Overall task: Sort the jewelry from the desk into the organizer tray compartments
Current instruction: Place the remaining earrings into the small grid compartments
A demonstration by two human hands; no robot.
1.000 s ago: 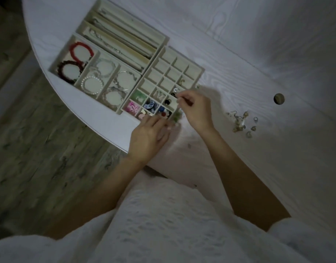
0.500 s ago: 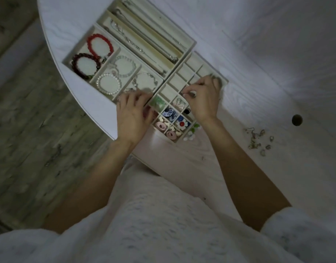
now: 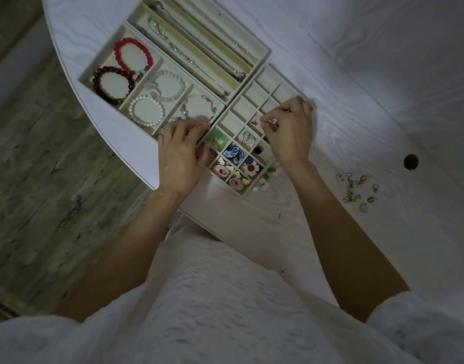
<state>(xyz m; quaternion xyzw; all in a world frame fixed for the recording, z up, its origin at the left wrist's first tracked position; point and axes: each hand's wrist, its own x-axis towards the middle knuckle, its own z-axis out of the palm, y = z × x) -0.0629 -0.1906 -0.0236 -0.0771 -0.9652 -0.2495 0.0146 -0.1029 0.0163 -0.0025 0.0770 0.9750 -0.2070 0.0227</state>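
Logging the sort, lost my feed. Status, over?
Right hand pinching a small piece over the grid tray. Left hand resting on the tray's edge. Loose earrings still on the desk. Nothing blocking.

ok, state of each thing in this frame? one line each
left hand: open, fingers resting on the tray's near edge
right hand: pinching a small earring over a grid cell
grid tray: near cells filled, far cells empty
red bead bracelet: lying flat in its compartment
pearl bracelet: lying flat in its compartment
loose earrings: unsorted on the desk
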